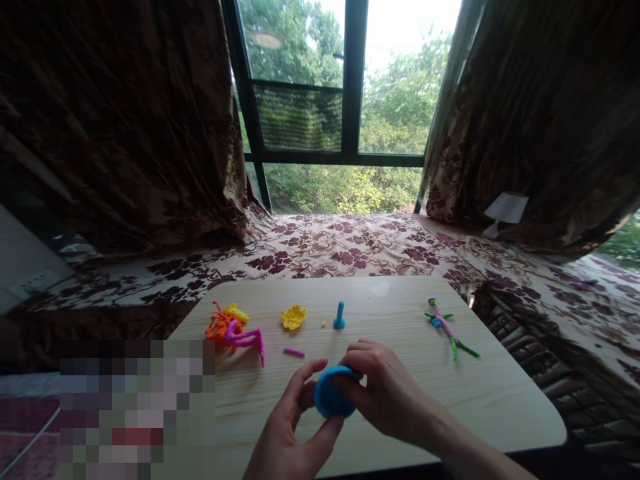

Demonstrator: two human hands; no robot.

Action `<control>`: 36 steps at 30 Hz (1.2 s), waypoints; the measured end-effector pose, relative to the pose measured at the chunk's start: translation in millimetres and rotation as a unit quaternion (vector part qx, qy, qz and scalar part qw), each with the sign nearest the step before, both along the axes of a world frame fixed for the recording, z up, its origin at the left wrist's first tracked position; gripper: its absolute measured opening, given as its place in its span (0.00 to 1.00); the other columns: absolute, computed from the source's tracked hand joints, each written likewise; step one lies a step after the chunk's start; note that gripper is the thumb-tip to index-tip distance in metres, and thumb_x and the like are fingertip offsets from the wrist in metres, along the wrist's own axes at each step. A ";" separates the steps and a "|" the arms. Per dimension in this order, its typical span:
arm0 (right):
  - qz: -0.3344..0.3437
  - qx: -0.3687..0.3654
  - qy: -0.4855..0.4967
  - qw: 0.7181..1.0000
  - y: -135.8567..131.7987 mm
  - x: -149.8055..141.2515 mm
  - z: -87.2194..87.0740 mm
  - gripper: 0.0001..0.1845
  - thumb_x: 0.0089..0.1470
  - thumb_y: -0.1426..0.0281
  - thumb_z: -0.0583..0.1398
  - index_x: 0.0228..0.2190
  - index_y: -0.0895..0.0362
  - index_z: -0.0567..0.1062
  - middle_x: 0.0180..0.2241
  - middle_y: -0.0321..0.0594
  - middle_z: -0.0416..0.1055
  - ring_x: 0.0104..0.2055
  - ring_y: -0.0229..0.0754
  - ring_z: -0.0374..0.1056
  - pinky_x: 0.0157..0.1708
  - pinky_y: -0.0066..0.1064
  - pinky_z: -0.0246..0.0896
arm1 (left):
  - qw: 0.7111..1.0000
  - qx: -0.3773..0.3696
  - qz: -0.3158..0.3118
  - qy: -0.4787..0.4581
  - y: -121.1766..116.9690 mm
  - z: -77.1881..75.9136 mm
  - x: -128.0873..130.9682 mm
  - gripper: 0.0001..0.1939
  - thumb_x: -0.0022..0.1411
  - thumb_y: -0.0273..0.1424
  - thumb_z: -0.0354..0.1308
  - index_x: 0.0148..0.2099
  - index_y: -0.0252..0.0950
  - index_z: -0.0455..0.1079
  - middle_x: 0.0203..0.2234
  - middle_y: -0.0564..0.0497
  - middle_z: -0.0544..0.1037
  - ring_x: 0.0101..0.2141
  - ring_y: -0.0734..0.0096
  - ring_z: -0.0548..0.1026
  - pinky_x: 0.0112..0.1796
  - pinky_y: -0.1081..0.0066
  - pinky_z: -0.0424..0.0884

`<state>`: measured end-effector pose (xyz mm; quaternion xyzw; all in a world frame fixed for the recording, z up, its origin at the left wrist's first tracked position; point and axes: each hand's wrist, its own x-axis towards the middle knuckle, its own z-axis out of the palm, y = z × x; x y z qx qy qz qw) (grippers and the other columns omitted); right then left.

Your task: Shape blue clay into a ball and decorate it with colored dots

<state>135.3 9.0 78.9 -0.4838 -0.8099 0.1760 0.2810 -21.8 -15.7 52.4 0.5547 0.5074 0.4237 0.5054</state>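
Observation:
Both my hands hold a flat blue disc of modelling clay (331, 398) above the near edge of a light wooden table (400, 400). My left hand (295, 427) cups it from below with thumb and fingers around its rim. My right hand (383, 387) pinches its upper right edge. Just beyond lie a short pink clay stick (294, 351), a flat yellow clay piece (293, 317), a tiny yellow crumb (323, 325) and an upright blue clay peg (339, 316).
An orange, yellow and pink clay figure (233, 330) sits at the table's left. A thin pink-and-green clay figure (447, 329) lies at the right. A floral cloth (350, 247), brown curtains (125, 113) and a window (345, 100) lie behind. A blurred patch covers the lower left.

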 end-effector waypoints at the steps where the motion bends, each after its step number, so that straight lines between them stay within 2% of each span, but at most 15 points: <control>1: -0.009 -0.001 0.002 1.000 -0.3 -0.8 -1.4 0.11 0.54 0.70 0.56 0.22 0.58 0.71 0.22 0.34 0.67 0.28 0.35 0.62 0.29 0.24 0.52 | 1.000 -0.003 0.004 -0.018 1.1 -1.5 -0.2 0.28 0.46 0.31 0.61 0.51 0.41 0.62 0.38 0.48 0.77 0.41 0.63 0.74 0.44 0.70 0.66; 4: -0.012 -0.011 -0.005 1.000 -0.1 1.0 -3.5 0.10 0.54 0.68 0.57 0.23 0.57 0.72 0.23 0.34 0.68 0.28 0.35 0.62 0.29 0.24 0.52 | 0.999 -0.005 0.013 -0.033 3.2 -5.7 -0.4 0.24 0.45 0.33 0.62 0.47 0.40 0.66 0.39 0.48 0.78 0.41 0.62 0.74 0.43 0.70 0.68; 9: 0.017 -0.005 -0.021 1.000 3.5 10.4 1.7 0.07 0.53 0.65 0.59 0.27 0.55 0.74 0.26 0.33 0.68 0.30 0.35 0.62 0.31 0.24 0.52 | 0.999 0.012 -0.025 0.032 4.6 -4.7 -1.7 0.18 0.47 0.32 0.61 0.43 0.39 0.70 0.31 0.51 0.78 0.36 0.63 0.75 0.40 0.69 0.70; 14: 0.004 0.002 -0.018 1.000 2.7 11.0 -1.3 0.10 0.54 0.71 0.56 0.22 0.58 0.70 0.23 0.33 0.66 0.28 0.33 0.61 0.29 0.23 0.50 | 0.999 0.003 -0.042 0.010 6.1 -6.4 -1.9 0.19 0.48 0.33 0.59 0.45 0.37 0.69 0.34 0.49 0.79 0.36 0.62 0.75 0.40 0.67 0.70; 19: -0.010 -0.018 -0.032 0.999 -0.4 15.8 -3.0 0.09 0.53 0.66 0.58 0.24 0.56 0.71 0.25 0.33 0.68 0.28 0.33 0.61 0.28 0.23 0.49 | 0.999 0.021 0.002 0.038 8.5 -14.9 -1.8 0.20 0.46 0.34 0.62 0.44 0.38 0.69 0.36 0.48 0.79 0.37 0.60 0.75 0.40 0.64 0.70; 23: -0.020 -0.011 -0.062 0.998 -1.3 18.0 -3.7 0.13 0.54 0.68 0.57 0.19 0.58 0.68 0.21 0.32 0.66 0.25 0.32 0.60 0.27 0.24 0.47 | 1.000 0.005 0.005 -0.026 9.5 -16.1 1.6 0.21 0.47 0.35 0.62 0.45 0.38 0.67 0.38 0.47 0.78 0.40 0.59 0.74 0.43 0.63 0.69; 27: -0.024 -0.015 -0.075 0.997 -0.8 19.7 -3.8 0.15 0.55 0.68 0.55 0.19 0.58 0.67 0.21 0.33 0.66 0.25 0.32 0.60 0.26 0.24 0.46 | 0.996 -0.011 0.005 -0.092 9.8 -13.9 5.0 0.20 0.48 0.35 0.61 0.44 0.39 0.63 0.33 0.48 0.78 0.37 0.63 0.75 0.39 0.65 0.71; 31: -0.005 -0.016 -0.104 0.994 2.4 25.0 1.0 0.16 0.54 0.62 0.56 0.19 0.57 0.68 0.21 0.33 0.68 0.25 0.33 0.60 0.29 0.25 0.47 | 0.998 -0.013 -0.009 -0.057 9.6 -11.0 5.6 0.18 0.48 0.35 0.61 0.42 0.39 0.63 0.29 0.50 0.78 0.34 0.64 0.75 0.36 0.67 0.71; 36: 0.021 0.004 -0.107 0.994 6.1 28.0 0.1 0.19 0.58 0.66 0.51 0.18 0.58 0.67 0.21 0.33 0.67 0.24 0.32 0.59 0.29 0.24 0.47 | 0.998 -0.020 -0.008 -0.051 12.3 -9.6 5.0 0.18 0.48 0.38 0.61 0.42 0.39 0.66 0.28 0.50 0.78 0.33 0.62 0.76 0.37 0.65 0.70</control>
